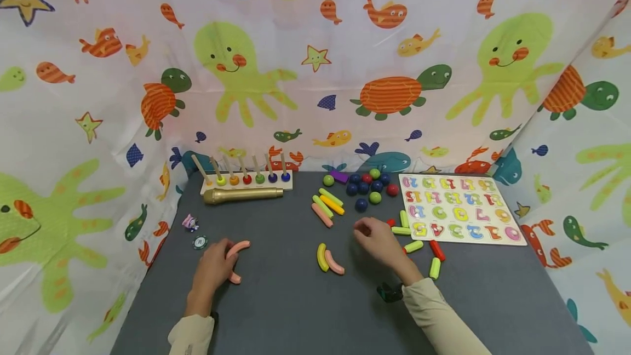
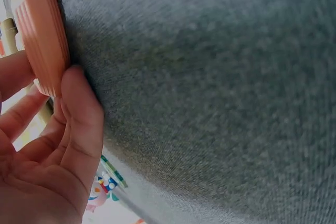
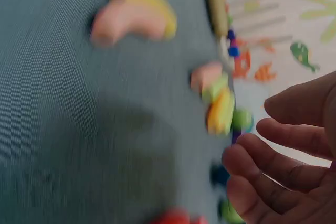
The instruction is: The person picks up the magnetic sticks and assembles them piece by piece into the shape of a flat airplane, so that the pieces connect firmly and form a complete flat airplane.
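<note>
At the left of the table, my left hand (image 1: 212,267) pinches a pink curved piece (image 2: 41,30) with ridged sides between thumb and fingers. In the head view, one pink end (image 1: 240,247) shows above the fingers and another pink end (image 1: 235,278) below them; the hand hides what lies between. My right hand (image 1: 377,240) is over the table at centre right, fingers loosely bent and nothing in them. Left of it lie a yellow curved piece (image 1: 322,258) and a pink curved piece (image 1: 334,263), side by side.
Straight sticks (image 1: 327,204), dark blue balls (image 1: 361,205) and a purple piece (image 1: 338,177) lie toward the back. A number board (image 1: 411,222) lies at right, with green pieces (image 1: 435,268) and red pieces (image 1: 436,250) beside it. A peg rack (image 1: 212,184), gold microphone (image 1: 244,195), figurine (image 1: 190,222) and chip (image 1: 200,242) are left.
</note>
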{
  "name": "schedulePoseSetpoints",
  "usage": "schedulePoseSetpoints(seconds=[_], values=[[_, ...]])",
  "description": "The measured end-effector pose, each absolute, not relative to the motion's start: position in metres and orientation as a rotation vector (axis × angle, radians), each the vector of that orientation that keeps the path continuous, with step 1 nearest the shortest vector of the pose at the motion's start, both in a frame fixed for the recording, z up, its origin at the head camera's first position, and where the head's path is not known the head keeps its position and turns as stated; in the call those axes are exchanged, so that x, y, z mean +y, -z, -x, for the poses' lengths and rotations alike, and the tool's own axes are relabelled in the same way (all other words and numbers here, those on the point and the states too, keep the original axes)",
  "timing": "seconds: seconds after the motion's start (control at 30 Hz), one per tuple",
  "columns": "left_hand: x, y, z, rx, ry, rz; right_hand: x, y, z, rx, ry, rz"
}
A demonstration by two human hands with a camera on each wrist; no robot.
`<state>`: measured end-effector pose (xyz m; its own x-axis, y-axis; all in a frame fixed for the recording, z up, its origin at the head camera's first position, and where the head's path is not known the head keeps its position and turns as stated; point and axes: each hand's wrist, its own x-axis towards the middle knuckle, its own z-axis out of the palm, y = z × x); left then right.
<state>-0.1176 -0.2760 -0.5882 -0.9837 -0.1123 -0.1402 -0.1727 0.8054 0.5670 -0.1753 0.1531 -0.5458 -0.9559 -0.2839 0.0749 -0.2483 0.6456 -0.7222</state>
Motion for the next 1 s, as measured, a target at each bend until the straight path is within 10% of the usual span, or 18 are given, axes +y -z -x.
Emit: schedulePoseSetpoints(seconds=[1.0], values=[[-0.291,0.593,0.12,2.729,-1.114,0.32,0.193,0.566,0.169,3.018,0.748,0.684]])
